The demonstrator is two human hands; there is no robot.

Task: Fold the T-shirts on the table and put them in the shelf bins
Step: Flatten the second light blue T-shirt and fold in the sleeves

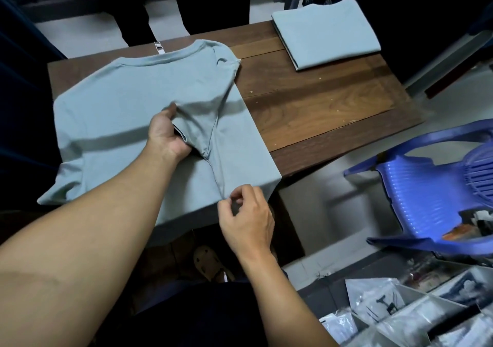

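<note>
On the left half of the desk (320, 111) the open T-shirt (112, 111) lies flat with its right side already turned in, the left grip (168, 133) clenched round the tucked sleeve and the right grip (245, 213) pinching the near hem. At the far right a folded T-shirt (325, 34) lies ready, so I judge one done, one partly folded, none binned. Near right, white bins (432, 298) hold clear plastic packets (373, 301), no shirts.

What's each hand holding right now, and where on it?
Left hand grips the T-shirt by its folded-over sleeve; right hand sits at its hem, grip unclear.
</note>
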